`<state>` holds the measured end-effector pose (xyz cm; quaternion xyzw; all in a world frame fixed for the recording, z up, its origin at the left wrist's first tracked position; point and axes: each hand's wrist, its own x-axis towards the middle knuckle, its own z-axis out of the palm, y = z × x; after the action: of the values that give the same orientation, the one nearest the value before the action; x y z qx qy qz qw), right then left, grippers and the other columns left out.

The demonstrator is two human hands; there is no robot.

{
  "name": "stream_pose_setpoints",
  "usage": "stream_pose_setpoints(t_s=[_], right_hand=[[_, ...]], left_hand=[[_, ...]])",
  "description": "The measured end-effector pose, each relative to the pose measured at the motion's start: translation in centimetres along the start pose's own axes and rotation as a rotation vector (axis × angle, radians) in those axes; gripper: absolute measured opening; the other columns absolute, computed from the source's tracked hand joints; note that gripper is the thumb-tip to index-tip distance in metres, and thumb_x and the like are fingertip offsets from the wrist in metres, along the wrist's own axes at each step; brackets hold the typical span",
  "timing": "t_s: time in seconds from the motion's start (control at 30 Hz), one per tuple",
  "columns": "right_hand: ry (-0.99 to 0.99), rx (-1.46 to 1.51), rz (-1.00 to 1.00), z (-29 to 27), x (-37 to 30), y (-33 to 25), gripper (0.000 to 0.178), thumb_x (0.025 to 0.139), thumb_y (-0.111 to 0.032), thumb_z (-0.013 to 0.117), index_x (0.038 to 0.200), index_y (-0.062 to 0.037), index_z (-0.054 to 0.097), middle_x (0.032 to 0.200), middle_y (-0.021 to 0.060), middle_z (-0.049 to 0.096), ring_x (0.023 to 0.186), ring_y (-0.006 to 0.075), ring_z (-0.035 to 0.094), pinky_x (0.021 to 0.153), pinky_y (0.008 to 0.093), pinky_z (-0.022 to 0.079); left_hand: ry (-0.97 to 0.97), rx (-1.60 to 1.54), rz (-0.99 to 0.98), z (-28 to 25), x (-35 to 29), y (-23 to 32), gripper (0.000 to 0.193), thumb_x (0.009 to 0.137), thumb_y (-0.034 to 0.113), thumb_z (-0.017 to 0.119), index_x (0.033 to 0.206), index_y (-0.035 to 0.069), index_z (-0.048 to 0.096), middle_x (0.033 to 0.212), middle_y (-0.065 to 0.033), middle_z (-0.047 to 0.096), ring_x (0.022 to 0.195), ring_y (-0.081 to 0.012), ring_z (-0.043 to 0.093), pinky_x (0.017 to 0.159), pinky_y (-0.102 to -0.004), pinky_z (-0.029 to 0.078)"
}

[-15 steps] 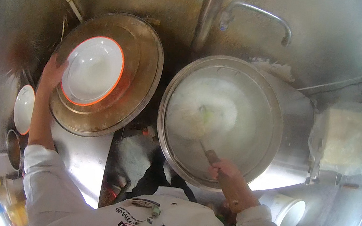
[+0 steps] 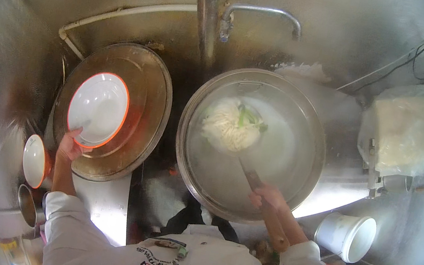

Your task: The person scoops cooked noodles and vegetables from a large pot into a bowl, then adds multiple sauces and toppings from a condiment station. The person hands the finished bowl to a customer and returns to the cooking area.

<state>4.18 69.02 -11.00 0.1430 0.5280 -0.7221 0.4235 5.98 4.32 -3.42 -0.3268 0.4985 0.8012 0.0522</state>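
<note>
My left hand (image 2: 72, 145) grips the lower edge of a white bowl (image 2: 97, 107) with an orange rim. The bowl is tilted, its inside facing me, in front of a large round metal lid (image 2: 148, 116). In my right hand (image 2: 268, 197) is the wooden handle of a strainer (image 2: 275, 230). At its far end, over a big metal pot (image 2: 183, 128) of cloudy water, sits a mound of pale noodles (image 2: 230, 129) with green leaves (image 2: 248, 117). The strainer's head is hidden under the noodles.
Left of the lid are a second orange-and-white bowl (image 2: 34, 160) and a metal pot (image 2: 29, 206). A faucet (image 2: 266, 10) arches behind the big pot. To the right are a plastic-wrapped pale block (image 2: 405, 131) and a white bucket (image 2: 334, 233).
The noodles and greens, blurred under steam before, now show clearly as a raised mound at the strainer's end. My left hand has shifted from the bowl's left side to its lower edge.
</note>
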Motion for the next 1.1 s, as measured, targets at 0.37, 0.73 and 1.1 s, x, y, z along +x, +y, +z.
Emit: stream_pose_setpoints(t_s=[0.37,0.73,1.1], right_hand=[[0.627,-1.068,-0.136,1.7,-5.3,-2.0,0.030,0.075,-0.008,0.055,0.102,0.0029,0.060,0.085,0.0196,0.065,0.082,0.0344,0.064,0.070,0.0414,0.049],[0.224,-0.403,0.059,-0.1,2.5,1.0,0.015,0.077,-0.011,0.057,0.085,0.0026,0.060,0.067,0.0123,0.062,0.058,0.0205,0.058,0.056,0.0348,0.047],[0.152,0.094,-0.090,2.6,-3.9,0.0,0.007,0.081,-0.006,0.053,0.080,0.0012,0.053,0.060,0.0084,0.052,0.051,0.0196,0.052,0.049,0.0309,0.040]], left_hand=[[-0.001,-0.331,0.213,2.3,-0.3,-2.9,0.034,0.073,-0.003,0.049,0.106,-0.006,0.054,0.103,-0.0154,0.061,0.097,-0.0277,0.060,0.088,-0.0380,0.051],[-0.154,-0.452,0.189,6.1,-2.0,-3.3,0.047,0.065,-0.001,0.049,0.111,-0.005,0.053,0.110,-0.0148,0.059,0.103,-0.0305,0.057,0.096,-0.0424,0.044],[-0.280,-0.516,0.201,11.2,-0.1,-2.4,0.057,0.062,0.004,0.045,0.118,-0.006,0.048,0.118,-0.0181,0.055,0.110,-0.0336,0.053,0.100,-0.0437,0.041]])
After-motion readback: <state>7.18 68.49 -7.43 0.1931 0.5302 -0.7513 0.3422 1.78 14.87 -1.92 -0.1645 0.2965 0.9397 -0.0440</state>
